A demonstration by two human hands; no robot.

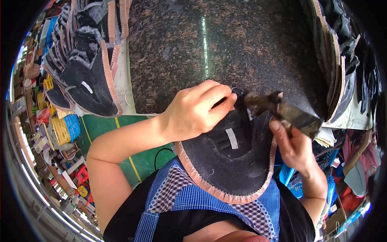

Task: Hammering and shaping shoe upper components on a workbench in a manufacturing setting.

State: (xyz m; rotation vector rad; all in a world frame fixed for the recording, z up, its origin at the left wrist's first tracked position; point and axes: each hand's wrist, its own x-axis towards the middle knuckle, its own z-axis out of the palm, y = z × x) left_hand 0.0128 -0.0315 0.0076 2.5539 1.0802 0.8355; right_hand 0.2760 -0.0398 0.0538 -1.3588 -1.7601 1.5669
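Note:
A black shoe upper (225, 169) with a tan, zigzag-stitched rim and a small white label lies over the near edge of the dark stone slab (177, 44) and hangs against my apron. My left hand (197, 107) is closed in a pinch at the upper's far end, thumb and fingers together on its black material. What exactly lies between the fingertips is partly hidden. My right hand (294, 147) is wrapped round a worn, dark brown hammer (300, 119), slightly blurred. The hammer's narrow end is over the upper, just right of my left fingertips.
Stacked black uppers with tan rims (90, 76) stand left of the slab, and another stack (336, 68) stands on its right. A blue plastic basket (287, 175) is below on the right. Green floor (121, 137) with yellow lines shows at the lower left.

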